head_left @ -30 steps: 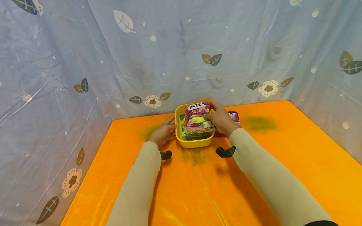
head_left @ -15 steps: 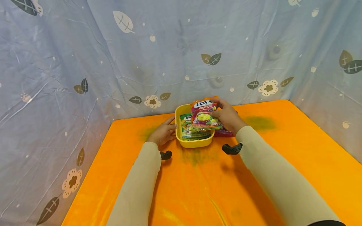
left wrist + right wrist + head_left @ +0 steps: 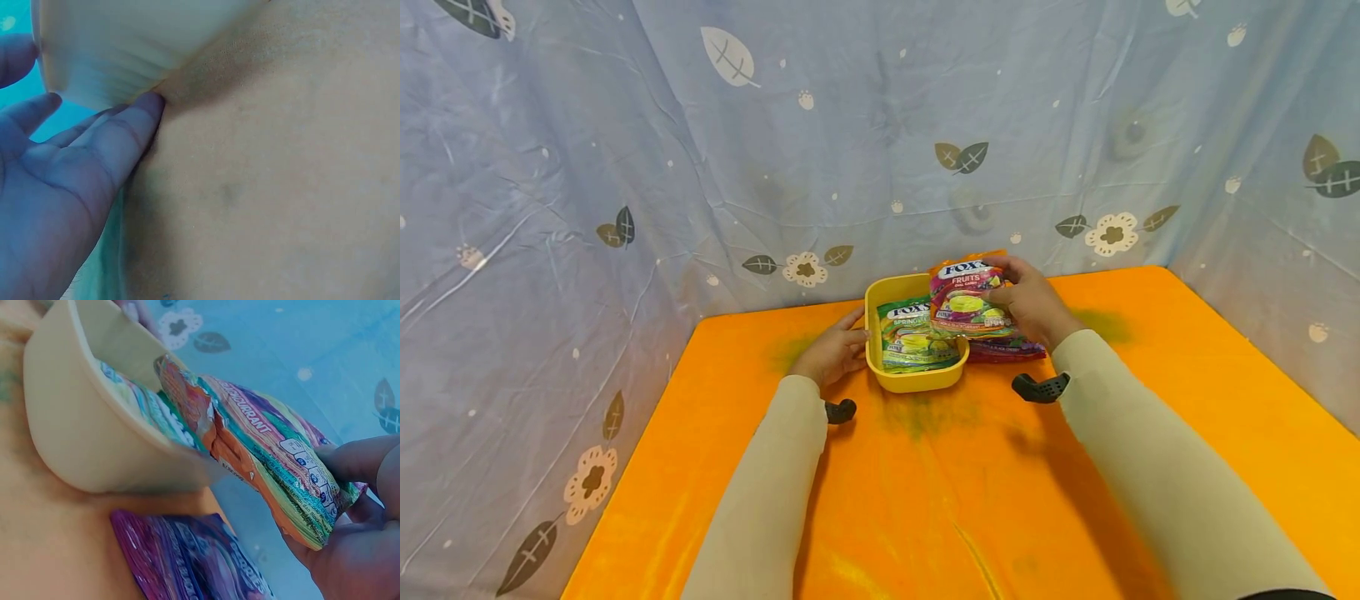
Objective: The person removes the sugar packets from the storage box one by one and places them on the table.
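Right hand (image 3: pixel 1033 302) grips fruit candy bag (image 3: pixel 966 298) over yellow tub (image 3: pixel 912 382); left hand (image 3: pixel 832 350) braces tub, fingers straight. Best lift clear of rim.

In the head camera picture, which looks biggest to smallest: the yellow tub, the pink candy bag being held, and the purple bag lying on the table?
1. Yellow tub, clearly the largest.
2. Pink candy bag, held in the right hand.
3. Purple bag looks smallest, but the pink bag and hand cover most of it, so its true size may match the pink one.
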Motion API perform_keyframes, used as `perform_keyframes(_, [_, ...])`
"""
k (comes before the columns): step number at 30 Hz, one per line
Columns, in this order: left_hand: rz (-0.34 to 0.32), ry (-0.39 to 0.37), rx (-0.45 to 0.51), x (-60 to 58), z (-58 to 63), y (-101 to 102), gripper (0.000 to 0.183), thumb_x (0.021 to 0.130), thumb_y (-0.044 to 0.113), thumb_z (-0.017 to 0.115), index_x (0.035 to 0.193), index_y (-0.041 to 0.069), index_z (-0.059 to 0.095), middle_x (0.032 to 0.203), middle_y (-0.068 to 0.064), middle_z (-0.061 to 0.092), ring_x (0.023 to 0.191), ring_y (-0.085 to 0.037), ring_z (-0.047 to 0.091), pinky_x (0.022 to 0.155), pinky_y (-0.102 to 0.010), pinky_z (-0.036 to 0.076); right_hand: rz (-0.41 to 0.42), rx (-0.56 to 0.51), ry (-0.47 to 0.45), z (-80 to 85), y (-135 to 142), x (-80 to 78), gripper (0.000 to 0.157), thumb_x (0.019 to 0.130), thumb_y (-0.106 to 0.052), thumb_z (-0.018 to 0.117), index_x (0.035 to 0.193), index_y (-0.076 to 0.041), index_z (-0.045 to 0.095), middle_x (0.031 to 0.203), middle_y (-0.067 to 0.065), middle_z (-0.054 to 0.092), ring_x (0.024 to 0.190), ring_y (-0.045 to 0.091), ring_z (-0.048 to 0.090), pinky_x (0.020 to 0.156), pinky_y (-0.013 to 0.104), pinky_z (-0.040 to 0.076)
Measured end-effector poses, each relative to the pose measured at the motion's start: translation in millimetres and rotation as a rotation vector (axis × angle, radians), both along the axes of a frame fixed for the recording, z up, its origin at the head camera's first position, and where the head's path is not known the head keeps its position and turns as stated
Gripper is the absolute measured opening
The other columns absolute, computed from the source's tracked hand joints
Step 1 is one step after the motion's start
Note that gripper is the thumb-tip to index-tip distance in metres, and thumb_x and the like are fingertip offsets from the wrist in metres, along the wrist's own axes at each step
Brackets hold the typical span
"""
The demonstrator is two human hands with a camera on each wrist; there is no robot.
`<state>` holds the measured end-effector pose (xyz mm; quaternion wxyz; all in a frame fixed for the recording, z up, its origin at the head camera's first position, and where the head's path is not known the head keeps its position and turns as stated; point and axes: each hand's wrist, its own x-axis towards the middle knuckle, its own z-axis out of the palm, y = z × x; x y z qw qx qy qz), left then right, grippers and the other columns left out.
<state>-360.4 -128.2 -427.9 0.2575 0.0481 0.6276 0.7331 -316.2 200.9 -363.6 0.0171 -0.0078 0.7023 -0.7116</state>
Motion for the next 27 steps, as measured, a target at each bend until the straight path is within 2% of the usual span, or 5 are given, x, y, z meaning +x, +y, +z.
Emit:
perform_keyframes(4, [0.003,0.009,0.002,-0.2,-1.0,0,0.065,0.096,0.009,0.052,0.153,0.029,0.026,0.147,-0.007,0.04,0.127,-0.024,0.045,0.098,-0.048,0.04,0.007,0.01,-0.007,2.0,9,2.0,0.059,0.093,0.001,0.058,0.145,-0.019,0.039,0.138,0.007,0.039,0.094,0.028,0.053,0.073,0.032,0.054])
perform_keyframes(8, [-0.004,0.013,0.004,-0.7,-1.9,0,0.066,0.096,0.009,0.052,0.153,0.029,0.025,0.146,-0.007,0.041,0.127,-0.023,0.045,0.098,-0.048,0.039,0.001,-0.012,-0.033,3.7,19,3.3,0.06,0.093,0.001,0.058,0.146,-0.019,0.037,0.14,0.007,0.036,0.106,0.032,0.05,0.08,0.037,0.053])
perform_keyframes(16, [-0.004,0.019,-0.01,-0.7,-1.7,0,0.066,0.096,0.01,0.053,0.152,0.029,0.026,0.146,-0.007,0.041,0.125,-0.023,0.047,0.097,-0.048,0.041,-0.026,-0.037,-0.016,5.3,42,6.5,0.062,0.093,0.004,0.056,0.147,-0.017,0.034,0.142,0.008,0.032,0.112,0.031,0.045,0.082,0.034,0.052])
perform_keyframes(27, [0.007,0.015,-0.008,-1.0,-1.8,1,0.065,0.096,0.011,0.054,0.152,0.029,0.027,0.145,-0.006,0.041,0.125,-0.024,0.047,0.097,-0.048,0.041,-0.047,-0.074,-0.057,-0.8,72,14.7,0.065,0.093,0.002,0.057,0.15,-0.018,0.03,0.145,0.007,0.028,0.115,0.031,0.042,0.085,0.036,0.051])
